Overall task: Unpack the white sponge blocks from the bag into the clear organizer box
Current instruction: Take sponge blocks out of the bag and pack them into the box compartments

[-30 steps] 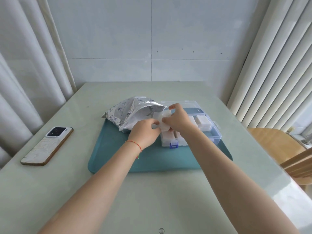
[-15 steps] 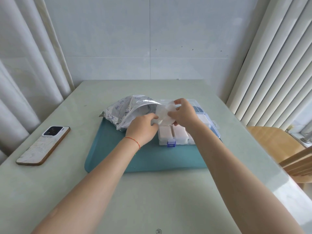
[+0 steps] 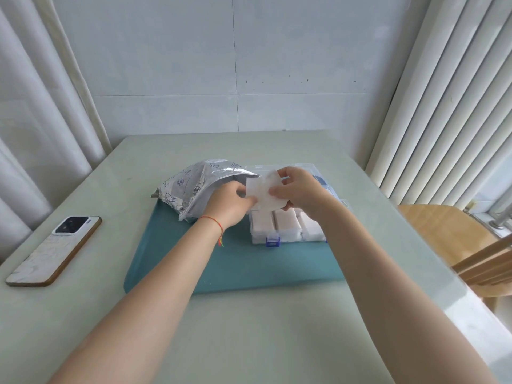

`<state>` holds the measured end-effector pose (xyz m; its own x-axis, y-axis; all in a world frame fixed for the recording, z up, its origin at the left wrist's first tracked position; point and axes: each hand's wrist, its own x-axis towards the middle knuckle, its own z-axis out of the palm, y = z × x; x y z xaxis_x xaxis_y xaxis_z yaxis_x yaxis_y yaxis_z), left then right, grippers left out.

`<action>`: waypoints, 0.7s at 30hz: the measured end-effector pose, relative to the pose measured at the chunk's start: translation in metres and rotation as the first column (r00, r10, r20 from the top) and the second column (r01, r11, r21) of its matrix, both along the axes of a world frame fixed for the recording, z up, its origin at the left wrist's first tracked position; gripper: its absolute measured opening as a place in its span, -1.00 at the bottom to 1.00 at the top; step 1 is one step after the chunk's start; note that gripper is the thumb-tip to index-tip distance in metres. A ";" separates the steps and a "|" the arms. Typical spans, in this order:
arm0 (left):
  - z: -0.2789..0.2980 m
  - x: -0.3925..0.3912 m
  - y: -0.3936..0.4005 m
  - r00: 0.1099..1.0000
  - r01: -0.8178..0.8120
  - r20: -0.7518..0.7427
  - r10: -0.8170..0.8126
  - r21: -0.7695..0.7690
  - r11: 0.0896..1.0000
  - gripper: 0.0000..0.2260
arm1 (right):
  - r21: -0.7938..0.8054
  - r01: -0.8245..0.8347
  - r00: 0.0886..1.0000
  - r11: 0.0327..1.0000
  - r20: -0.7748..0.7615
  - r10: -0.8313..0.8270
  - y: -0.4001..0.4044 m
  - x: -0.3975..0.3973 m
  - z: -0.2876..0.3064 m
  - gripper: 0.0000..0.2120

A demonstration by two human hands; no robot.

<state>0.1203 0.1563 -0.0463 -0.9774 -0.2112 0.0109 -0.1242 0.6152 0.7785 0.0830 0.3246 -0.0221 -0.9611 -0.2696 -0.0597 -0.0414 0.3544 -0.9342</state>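
Above the near-left corner of the clear organizer box [image 3: 293, 231], both hands held one white sponge block [image 3: 263, 194] in the air, just outside the mouth of the foil bag [image 3: 194, 187]. The left hand [image 3: 230, 203] had its fingers curled round the block's left edge, thumb on top. The right hand [image 3: 299, 189] pinched the right edge between thumb and fingertips. The block looked thin, flat and pale, with one rounded corner; whether it was one piece or two stacked could not be told.

The box sat on a teal tray [image 3: 235, 267] on a pale green table [image 3: 249, 328], its lid open towards the far side. Its near compartments already held white blocks side by side, and a blue latch [image 3: 272, 241] showed on its front. The bag lay on its side on the tray, to the left of the box and touching it, its mouth gaping. A phone [image 3: 55, 249] lay face down, well apart, at the left.

Judging by its look, the sponge would be very light and soft, yielding under pressure and unlikely to slip or break. A gentle pinch on opposite edges should serve; squeezing hard would deform it. It would probably need easing into a compartment, since the filled ones looked snug.
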 end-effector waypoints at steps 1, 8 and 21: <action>-0.001 -0.001 0.000 1.000 -0.016 -0.019 0.017 0.034 0.999 -0.77 | -0.001 -0.020 1.000 1.000 -0.001 0.020 0.002 -0.001 0.001 -0.75; 0.005 -0.002 0.007 0.983 -0.056 -0.160 0.085 0.179 0.982 -0.82 | -0.108 -0.170 0.985 0.980 0.023 0.173 0.013 -0.016 0.015 -0.80; 0.033 -0.011 0.033 0.976 0.092 -0.219 0.020 0.487 0.869 -0.79 | -0.238 0.011 0.996 0.971 -0.089 -0.033 0.051 -0.035 0.025 -0.42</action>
<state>0.1095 0.1895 -0.0136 -0.9706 -0.2081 0.1207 0.0909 0.1469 0.9850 0.0485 0.3755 0.0027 -0.9653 -0.2444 0.0916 -0.1251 0.1255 -0.9842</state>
